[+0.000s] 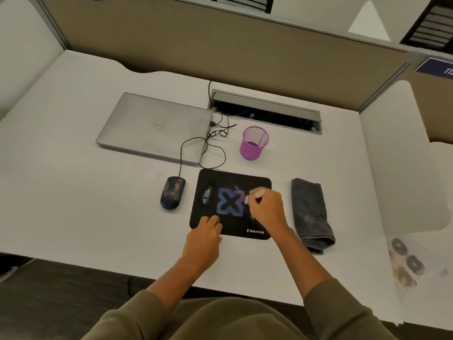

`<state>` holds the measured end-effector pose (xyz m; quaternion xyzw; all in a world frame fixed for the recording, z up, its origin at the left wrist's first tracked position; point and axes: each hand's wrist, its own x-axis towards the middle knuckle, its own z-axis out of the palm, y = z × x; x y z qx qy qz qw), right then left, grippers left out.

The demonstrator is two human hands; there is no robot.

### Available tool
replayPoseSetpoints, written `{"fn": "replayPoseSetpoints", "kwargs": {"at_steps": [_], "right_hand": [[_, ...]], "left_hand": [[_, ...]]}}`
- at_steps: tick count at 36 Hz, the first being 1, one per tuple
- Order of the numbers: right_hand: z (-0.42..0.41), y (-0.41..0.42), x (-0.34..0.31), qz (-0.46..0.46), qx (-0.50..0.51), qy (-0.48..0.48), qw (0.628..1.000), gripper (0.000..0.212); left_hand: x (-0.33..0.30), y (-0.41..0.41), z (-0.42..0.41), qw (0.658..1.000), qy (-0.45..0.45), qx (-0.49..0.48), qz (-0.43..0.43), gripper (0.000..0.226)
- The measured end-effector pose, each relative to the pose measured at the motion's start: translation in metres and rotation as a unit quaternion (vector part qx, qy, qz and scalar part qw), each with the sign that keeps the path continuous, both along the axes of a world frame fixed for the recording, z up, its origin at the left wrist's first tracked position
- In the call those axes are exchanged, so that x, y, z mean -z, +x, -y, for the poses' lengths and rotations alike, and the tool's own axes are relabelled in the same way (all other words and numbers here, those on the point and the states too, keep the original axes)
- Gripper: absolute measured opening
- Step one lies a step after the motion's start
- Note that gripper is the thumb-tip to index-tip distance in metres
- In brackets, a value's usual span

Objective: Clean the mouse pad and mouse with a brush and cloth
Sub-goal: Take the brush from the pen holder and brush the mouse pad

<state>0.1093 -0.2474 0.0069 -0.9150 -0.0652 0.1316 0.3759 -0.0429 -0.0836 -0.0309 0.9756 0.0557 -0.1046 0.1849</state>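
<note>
My left hand (pixel 204 233) presses with straight fingers on the near edge of the mouse pad (pixel 230 204), while my right hand (pixel 266 208) grips the brush (pixel 256 193) over it.

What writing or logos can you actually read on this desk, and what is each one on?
"sounce", with a small lightning bolt before it: near right corner of the mouse pad.
"DELL", in a ring, seen upside down: lid of the closed laptop.
Blue sign on the right partition: white figures, cut off, unreadable.
</note>
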Motion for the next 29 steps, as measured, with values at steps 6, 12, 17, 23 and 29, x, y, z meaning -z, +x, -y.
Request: {"fn": "replayPoseSetpoints", "kwargs": {"at_steps": [6, 12, 17, 23, 29], "right_hand": [[-0.003, 0.004, 0.005, -0.044, -0.036, -0.024, 0.998, 0.012], [-0.021, 0.004, -0.003, -0.054, -0.032, 0.021, 0.998, 0.018], [-0.012, 0.019, -0.004, -0.016, 0.047, -0.02, 0.999, 0.006], [-0.027, 0.018, -0.005, -0.057, -0.008, -0.008, 0.998, 0.011], [-0.024, 0.026, -0.006, -0.031, 0.032, 0.016, 0.999, 0.005]], "left_hand": [[0.0, 0.0, 0.004, 1.0, 0.01, 0.004, -0.006, 0.046], [0.0, 0.0, 0.005, 1.0, 0.017, 0.013, -0.011, 0.045], [0.001, 0.002, 0.005, 1.0, 0.017, 0.015, -0.016, 0.045], [0.004, 0.002, 0.006, 1.0, 0.017, 0.014, -0.018, 0.044], [0.002, 0.002, 0.005, 1.0, 0.012, 0.012, -0.008, 0.042]]}}
